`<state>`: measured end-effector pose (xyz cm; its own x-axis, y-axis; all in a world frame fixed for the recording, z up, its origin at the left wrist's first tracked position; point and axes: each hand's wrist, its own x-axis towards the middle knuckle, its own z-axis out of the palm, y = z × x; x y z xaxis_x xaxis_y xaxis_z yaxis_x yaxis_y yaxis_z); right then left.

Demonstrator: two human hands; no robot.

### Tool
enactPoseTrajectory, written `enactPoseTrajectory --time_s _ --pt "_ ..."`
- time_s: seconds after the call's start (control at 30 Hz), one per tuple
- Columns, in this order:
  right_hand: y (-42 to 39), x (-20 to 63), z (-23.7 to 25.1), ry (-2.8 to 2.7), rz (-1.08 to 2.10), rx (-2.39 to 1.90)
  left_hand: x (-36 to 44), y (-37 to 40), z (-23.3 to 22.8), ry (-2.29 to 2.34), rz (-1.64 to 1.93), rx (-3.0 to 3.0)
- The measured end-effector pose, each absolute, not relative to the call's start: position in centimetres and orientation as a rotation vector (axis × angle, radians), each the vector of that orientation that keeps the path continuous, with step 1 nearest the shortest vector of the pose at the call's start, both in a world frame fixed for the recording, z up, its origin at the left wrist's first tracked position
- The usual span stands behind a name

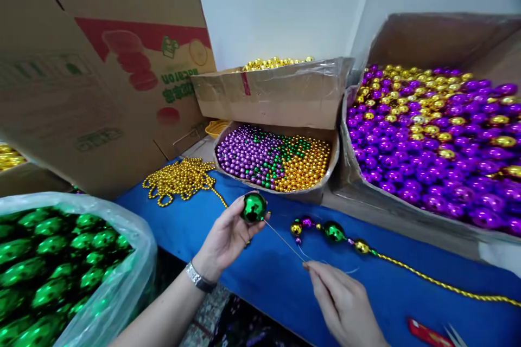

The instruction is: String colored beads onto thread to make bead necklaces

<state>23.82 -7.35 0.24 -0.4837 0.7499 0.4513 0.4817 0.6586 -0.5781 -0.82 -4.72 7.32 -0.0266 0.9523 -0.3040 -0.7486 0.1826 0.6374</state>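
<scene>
My left hand (226,238) pinches a shiny green ball (254,207) above the blue table (260,276). A thin wire (285,241) runs from the ball down to my right hand (345,303), whose fingertips pinch its end. Just beyond the wire lies a partly strung strand (329,232) of gold, purple and green balls, joined to a gold bead chain (439,283) that trails off to the right. A watch sits on my left wrist.
A plastic bag of green balls (61,271) stands at the left. A heap of gold bead chain (179,179) lies by a small box of mixed beads (277,160). A big box of purple and gold balls (439,141) is right. Red-handled scissors (431,332) lie bottom right.
</scene>
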Motion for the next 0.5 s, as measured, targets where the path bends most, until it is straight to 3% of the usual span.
enactPoseTrajectory --time_s 0.2,0.5 --pt "-7.0 22.8 -0.1 -2.154 0.510 -0.943 0.1 -5.9 7.3 0.854 1.343 0.629" --pt "-7.2 22.6 -0.4 -1.994 0.819 -1.099 2.3 -7.2 6.0 0.872 1.257 0.821"
